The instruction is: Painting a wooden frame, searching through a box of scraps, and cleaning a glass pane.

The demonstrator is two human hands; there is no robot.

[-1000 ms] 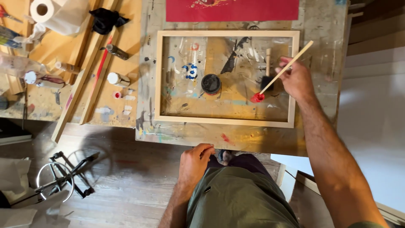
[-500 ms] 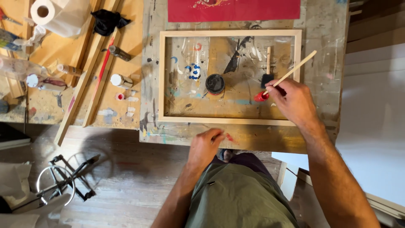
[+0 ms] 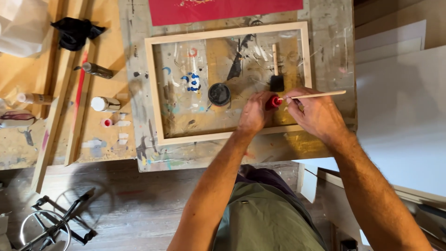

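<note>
A pale wooden frame (image 3: pixel 155 88) lies flat on a paint-stained table. Inside it, my left hand (image 3: pixel 254 114) grips a small red paint pot (image 3: pixel 274 102). My right hand (image 3: pixel 316 114) holds a thin wooden stick (image 3: pixel 320 95) with its tip dipped at the pot's mouth. A black foam brush (image 3: pixel 276 80) with a wooden handle lies just above the pot. A round black lid (image 3: pixel 219 94) sits left of my left hand.
A red sheet (image 3: pixel 223 9) lies beyond the frame. Paint bottles (image 3: pixel 104 103) and a black cloth (image 3: pixel 74 32) rest on wooden boards at left. White panels (image 3: pixel 399 93) stand to the right. A black metal stand (image 3: pixel 51 223) sits on the floor at lower left.
My left hand rose from my lap onto the table and took hold of the red pot. The camera view moved closer and shifted right.
</note>
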